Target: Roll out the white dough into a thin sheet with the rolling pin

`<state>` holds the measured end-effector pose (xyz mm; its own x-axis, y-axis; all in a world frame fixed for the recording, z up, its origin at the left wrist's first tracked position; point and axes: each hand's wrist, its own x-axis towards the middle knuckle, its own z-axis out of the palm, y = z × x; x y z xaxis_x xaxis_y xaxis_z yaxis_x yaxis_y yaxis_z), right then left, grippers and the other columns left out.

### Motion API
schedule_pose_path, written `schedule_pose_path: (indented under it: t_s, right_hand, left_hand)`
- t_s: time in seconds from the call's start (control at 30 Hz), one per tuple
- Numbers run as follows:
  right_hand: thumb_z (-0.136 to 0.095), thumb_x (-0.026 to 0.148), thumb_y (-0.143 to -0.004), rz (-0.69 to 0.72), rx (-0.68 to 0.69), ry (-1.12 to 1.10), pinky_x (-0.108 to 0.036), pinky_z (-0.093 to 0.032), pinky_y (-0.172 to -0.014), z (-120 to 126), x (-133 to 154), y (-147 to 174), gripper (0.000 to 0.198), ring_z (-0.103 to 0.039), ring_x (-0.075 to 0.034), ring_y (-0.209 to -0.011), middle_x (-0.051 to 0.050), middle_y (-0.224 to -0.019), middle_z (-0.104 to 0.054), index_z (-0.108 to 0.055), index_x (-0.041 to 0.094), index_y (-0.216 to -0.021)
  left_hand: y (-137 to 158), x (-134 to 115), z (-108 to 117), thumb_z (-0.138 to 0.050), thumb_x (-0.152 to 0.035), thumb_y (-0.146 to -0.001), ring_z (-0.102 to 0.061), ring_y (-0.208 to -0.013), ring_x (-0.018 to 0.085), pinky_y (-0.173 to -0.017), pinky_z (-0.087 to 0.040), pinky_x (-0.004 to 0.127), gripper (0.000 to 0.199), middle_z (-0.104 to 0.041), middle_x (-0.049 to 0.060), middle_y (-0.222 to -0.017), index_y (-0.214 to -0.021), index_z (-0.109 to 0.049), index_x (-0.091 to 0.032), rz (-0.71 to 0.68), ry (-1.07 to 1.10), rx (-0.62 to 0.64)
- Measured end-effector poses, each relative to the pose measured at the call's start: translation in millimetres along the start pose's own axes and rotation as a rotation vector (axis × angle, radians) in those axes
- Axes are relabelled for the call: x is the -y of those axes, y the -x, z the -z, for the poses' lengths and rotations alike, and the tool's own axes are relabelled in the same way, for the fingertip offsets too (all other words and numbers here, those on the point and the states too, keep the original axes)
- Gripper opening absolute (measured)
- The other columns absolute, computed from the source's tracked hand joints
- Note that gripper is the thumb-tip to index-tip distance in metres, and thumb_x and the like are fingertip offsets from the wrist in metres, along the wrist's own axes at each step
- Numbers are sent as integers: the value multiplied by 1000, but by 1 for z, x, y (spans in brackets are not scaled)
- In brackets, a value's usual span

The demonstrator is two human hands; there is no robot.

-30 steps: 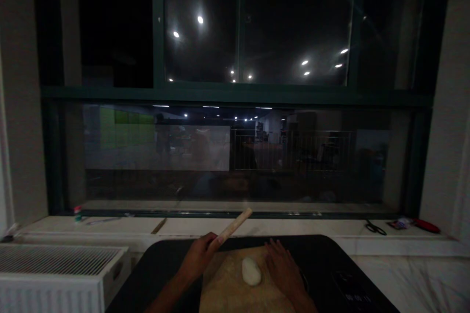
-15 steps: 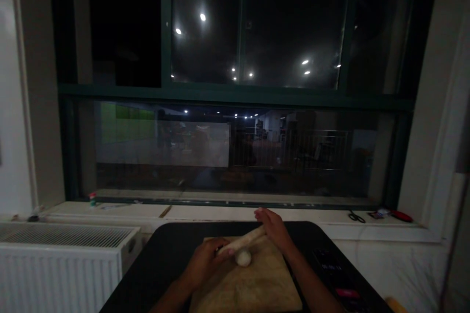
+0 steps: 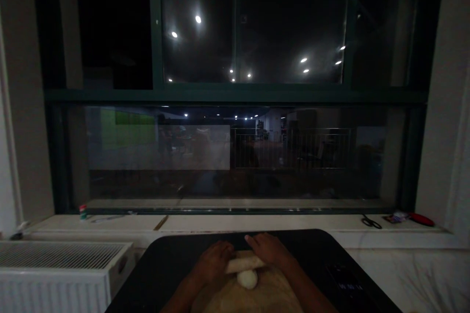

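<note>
Grip first: left hand [image 3: 213, 261] had its fingers curled over the near-left end of a pale rolling pin [image 3: 244, 263], which sat just beyond the dough [image 3: 247, 279]. Right hand [image 3: 270, 249] covered the other end, up and to the right of the dough, but honestly I couldn't tell if it was wrapped round or just lying on top. Dough was a small whitish lump on a wooden board [image 3: 253, 301], and I couldn't make out whether the pin was touching it. Under all that was a black desk [image 3: 161, 259]. Off to the right of the dough was a phone [image 3: 343, 279] with blurry lit digits. Well left of it stood a white radiator [image 3: 55, 283]. Beyond it ran a white windowsill [image 3: 220, 223], with scissors [image 3: 371, 222] far right and a red-capped little bottle [image 3: 82, 212] far left.
</note>
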<state>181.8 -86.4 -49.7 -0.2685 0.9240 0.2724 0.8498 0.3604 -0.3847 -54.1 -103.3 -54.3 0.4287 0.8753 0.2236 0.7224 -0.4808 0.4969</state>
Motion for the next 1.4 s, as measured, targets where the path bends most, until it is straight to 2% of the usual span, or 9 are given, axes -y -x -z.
schedule_pose_path:
  t_s: [0.2, 0.33, 0.43, 0.53, 0.7, 0.9, 1.13, 1.27, 1.4]
  right_hand:
    - [-33, 45, -99, 25, -71, 103, -34, -51, -83, -28, -25, 0, 46, -70, -25, -96, -9, -101, -77, -74, 26, -103]
    - [-37, 31, -95, 31, -159, 185, -38, -52, -86, -41, -36, 9, 38, -69, -27, -99, -11, -106, -76, -74, 24, -104]
    - [-47, 32, -90, 74, -205, 241, -45, -50, -97, -46, -42, 16, 34, -66, -29, -111, -10, -119, -73, -73, 25, -112]
    - [-54, 33, -87, 124, -209, 285, -49, -46, -103, -49, -45, 24, 36, -62, -31, -121, -9, -127, -69, -70, 27, -119]
    - [-49, 30, -92, 87, -308, 341, -52, -43, -105, -56, -42, 43, 30, -63, -28, -119, -4, -123, -71, -72, 30, -111]
    - [-48, 23, -91, 225, -469, 408, -34, -50, -95, -55, -34, 73, 30, -68, -21, -108, -1, -115, -74, -71, 30, -109]
    - [-42, 21, -91, -1, -299, 406, -30, -48, -76, -30, 8, 91, 31, -72, -20, -86, -6, -99, -76, -71, 23, -104]
    - [-30, 26, -100, -34, -186, 352, -31, -46, -74, -12, 30, 95, 40, -71, -20, -82, -4, -89, -75, -69, 25, -93]
    - [-31, 31, -101, -51, -110, 380, -30, -44, -67, 14, 45, 83, 38, -72, -22, -77, -5, -85, -76, -69, 24, -97]
  left_hand:
    - [-26, 4, 0, -32, -33, -98, -62, -118, 22, -105, -42, 35, 42, -70, 5, -127, -121, -66, -26, 60, -65, 35]
    - [-21, 2, -12, -36, -32, -96, -56, -129, 27, -112, -36, 46, 44, -64, 5, -138, -131, -62, -30, 112, -138, 0]
    - [-9, 3, -23, -43, -32, -93, -56, -129, 30, -115, -32, 52, 44, -64, 7, -137, -134, -61, -34, 143, -128, -9]
    - [2, 1, -29, -45, -26, -90, -61, -123, 29, -115, -36, 50, 47, -68, 7, -132, -134, -61, -33, 128, -161, -22]
    - [16, -12, -26, -39, -17, -91, -64, -120, 23, -112, -44, 43, 50, -68, 5, -132, -135, -60, -28, 26, -318, -71]
    - [29, -15, -34, -37, -26, -97, -67, -115, 20, -102, -54, 32, 45, -69, 2, -131, -135, -61, -28, -45, -395, -96]
    - [50, -11, -44, -34, -34, -100, -60, -126, 19, -106, -50, 29, 47, -64, 3, -138, -139, -57, -24, -101, -341, -150]
    - [55, -23, -38, -29, -30, -100, -59, -127, 19, -110, -47, 31, 49, -63, 5, -140, -140, -56, -22, -16, -268, -145]
    - [44, -23, -31, -24, -23, -100, -56, -127, 20, -111, -42, 37, 51, -62, 6, -140, -141, -54, -22, 63, -248, -139]
